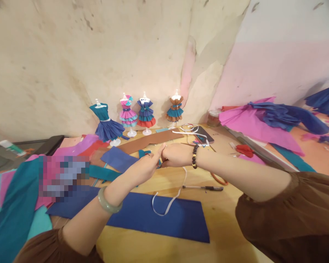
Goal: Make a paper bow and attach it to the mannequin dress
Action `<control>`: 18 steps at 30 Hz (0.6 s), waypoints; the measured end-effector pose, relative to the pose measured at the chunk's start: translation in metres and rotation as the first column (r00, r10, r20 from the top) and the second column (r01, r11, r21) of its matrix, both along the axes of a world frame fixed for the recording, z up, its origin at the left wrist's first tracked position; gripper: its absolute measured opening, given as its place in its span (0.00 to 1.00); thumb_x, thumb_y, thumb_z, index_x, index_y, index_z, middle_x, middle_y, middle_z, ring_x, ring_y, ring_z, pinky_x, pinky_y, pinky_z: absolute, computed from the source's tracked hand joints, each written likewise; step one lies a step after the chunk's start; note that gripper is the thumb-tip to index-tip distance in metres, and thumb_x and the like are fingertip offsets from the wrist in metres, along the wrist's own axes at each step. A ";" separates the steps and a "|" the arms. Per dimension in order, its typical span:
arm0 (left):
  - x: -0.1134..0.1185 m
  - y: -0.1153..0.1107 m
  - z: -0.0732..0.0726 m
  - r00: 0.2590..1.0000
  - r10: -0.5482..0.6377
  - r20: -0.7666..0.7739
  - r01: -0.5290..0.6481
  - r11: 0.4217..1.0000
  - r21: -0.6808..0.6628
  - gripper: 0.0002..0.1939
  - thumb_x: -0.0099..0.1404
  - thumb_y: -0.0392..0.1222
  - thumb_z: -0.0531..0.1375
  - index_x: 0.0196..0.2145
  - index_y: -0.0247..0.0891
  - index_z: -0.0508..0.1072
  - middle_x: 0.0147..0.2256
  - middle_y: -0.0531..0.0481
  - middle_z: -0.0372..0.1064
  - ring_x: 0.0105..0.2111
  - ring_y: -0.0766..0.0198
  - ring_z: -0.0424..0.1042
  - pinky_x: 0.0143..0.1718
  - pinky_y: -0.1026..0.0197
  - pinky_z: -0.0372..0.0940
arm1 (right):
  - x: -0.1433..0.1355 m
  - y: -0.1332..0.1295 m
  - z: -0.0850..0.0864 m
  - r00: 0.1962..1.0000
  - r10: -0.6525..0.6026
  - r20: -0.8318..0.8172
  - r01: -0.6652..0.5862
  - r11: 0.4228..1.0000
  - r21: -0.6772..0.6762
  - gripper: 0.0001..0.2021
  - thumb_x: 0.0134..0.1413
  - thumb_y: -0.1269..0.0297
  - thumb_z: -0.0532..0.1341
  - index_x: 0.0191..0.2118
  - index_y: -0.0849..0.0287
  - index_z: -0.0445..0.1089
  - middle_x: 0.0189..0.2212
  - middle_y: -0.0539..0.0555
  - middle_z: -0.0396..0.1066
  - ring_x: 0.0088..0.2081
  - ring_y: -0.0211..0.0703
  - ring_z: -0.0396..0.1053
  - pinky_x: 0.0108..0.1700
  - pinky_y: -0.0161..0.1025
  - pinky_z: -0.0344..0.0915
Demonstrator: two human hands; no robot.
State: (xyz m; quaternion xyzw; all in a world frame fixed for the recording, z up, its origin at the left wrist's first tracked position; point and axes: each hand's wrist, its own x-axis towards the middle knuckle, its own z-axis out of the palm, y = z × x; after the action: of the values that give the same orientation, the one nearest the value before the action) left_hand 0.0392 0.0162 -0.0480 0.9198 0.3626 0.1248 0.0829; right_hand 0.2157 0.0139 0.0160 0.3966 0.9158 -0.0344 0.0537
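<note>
My left hand point(146, 167), with a pale green bangle point(109, 202) on the wrist, meets my right hand point(177, 155) above the middle of the table. The fingers of both are closed and touch each other. Only a sliver of teal-blue shows between them, so what they hold is mostly hidden. Just behind my left hand is a small teal paper piece point(144, 153). Below the hands, a wide blue paper sheet point(164, 215) lies flat, with a thin white ribbon point(168, 209) curling over it. A beaded bracelet point(194, 157) circles my right wrist.
Along the wall stand several mini dress forms in ruffled paper dresses, one teal and blue point(109, 129). A brown paper strip point(150, 140), a phone point(204, 135) and a pen point(204, 188) lie on the table. Coloured paper heaps point(19, 193) flank the left; pink paper point(252, 128), the right.
</note>
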 end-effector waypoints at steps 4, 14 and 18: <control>0.001 -0.001 0.004 1.000 -0.002 -0.008 0.002 0.999 -0.032 0.39 0.63 0.28 0.48 0.67 0.36 0.33 0.32 0.47 0.70 0.27 0.63 0.68 0.32 0.61 0.62 | 0.005 0.003 -0.003 0.998 -0.048 -0.034 0.046 0.997 -0.054 0.13 0.53 0.58 0.61 0.31 0.61 0.78 0.29 0.58 0.77 0.31 0.45 0.72 0.30 0.35 0.59; -0.033 -0.005 0.068 0.905 0.192 0.380 -0.135 0.976 -0.171 0.40 0.63 0.39 0.55 0.67 0.39 0.39 0.31 0.52 0.74 0.32 0.64 0.73 0.37 0.62 0.66 | 0.086 0.040 -0.059 0.908 -0.407 -0.096 0.409 0.912 0.004 0.14 0.61 0.65 0.53 0.42 0.65 0.74 0.36 0.63 0.77 0.37 0.49 0.74 0.36 0.37 0.63; -0.045 -0.007 0.099 0.803 0.239 0.547 -0.170 0.970 -0.174 0.42 0.60 0.43 0.60 0.66 0.38 0.43 0.30 0.52 0.74 0.33 0.63 0.74 0.37 0.62 0.68 | 0.102 0.034 -0.085 0.890 -0.424 -0.166 0.436 0.899 0.041 0.12 0.59 0.69 0.56 0.44 0.66 0.74 0.41 0.67 0.75 0.43 0.52 0.72 0.44 0.43 0.64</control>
State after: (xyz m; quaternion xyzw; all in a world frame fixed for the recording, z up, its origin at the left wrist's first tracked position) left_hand -0.0062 0.0093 0.0514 0.7908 0.4258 0.3775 0.2257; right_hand 0.3175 0.0476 -0.0691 0.5872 0.8074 -0.0403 -0.0408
